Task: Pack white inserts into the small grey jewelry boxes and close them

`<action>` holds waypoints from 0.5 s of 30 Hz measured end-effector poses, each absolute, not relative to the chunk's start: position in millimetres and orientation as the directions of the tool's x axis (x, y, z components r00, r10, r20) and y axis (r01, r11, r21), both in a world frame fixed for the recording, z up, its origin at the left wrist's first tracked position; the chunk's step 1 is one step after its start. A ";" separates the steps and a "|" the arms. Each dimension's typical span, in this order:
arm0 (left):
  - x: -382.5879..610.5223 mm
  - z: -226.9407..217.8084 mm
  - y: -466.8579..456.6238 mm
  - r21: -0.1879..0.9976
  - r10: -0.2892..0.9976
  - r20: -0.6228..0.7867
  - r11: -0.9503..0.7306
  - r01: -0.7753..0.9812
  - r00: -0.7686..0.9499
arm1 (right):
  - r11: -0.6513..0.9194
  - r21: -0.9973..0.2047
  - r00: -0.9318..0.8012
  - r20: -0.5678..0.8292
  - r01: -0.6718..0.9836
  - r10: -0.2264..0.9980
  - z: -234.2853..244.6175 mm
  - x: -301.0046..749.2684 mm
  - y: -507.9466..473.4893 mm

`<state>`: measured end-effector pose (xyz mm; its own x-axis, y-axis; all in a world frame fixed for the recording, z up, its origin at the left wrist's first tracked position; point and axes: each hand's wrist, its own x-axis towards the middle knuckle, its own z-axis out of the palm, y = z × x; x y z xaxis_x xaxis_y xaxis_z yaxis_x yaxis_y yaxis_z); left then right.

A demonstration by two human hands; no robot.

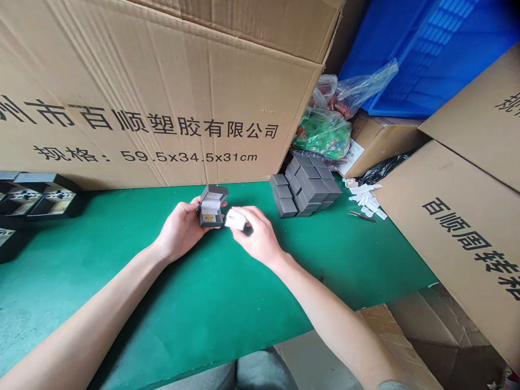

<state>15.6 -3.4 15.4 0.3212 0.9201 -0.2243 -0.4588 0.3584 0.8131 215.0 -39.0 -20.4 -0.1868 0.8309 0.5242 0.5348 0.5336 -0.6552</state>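
My left hand [181, 227] grips a small grey hinged box [212, 206] with its lid up; the inside is white with a small gold-coloured piece at the bottom. Right beside the box, my right hand [258, 233] pinches a small white pad [236, 219] between its fingers. Both hands hover just above the green table [203, 292], near its middle. A stack of several closed grey boxes [305, 187] stands to the right of my right hand.
A large printed carton [154, 92] walls off the back. Open black boxes [38, 196] sit at the far left. White pads [365, 197] and tweezers [361, 216] lie at the right, beside another carton [459, 227]. Plastic bags [325, 130] and a blue crate [422, 54] sit behind.
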 end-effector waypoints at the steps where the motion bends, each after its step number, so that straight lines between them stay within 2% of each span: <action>1: 15.5 14.4 -3.4 0.816 0.919 -0.215 0.354 -0.456 0.330 | 0.544 -0.658 -0.170 0.545 0.520 0.821 -20.0 214.9 -38.9; 5: 14.5 12.3 -5.3 0.836 0.910 -0.175 0.339 -0.432 0.376 | 0.573 -0.644 -0.132 0.599 0.507 0.790 -18.0 214.3 -39.4; 11: 14.2 6.5 -7.8 0.874 0.910 -0.145 0.302 -0.382 0.388 | 0.600 -0.677 -0.159 0.596 0.427 0.787 -15.5 210.7 -42.4; 15: 12.1 -1.5 -6.6 0.910 0.904 -0.102 0.254 -0.329 0.416 | 0.634 -0.618 -0.178 0.636 0.464 0.751 -13.0 209.7 -43.5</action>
<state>12.1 -6.6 -1.5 0.4155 0.9039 -0.1019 -0.3286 0.2536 0.9098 209.7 -43.5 -13.0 -0.1779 0.7505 0.6364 0.4640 0.6343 -0.6184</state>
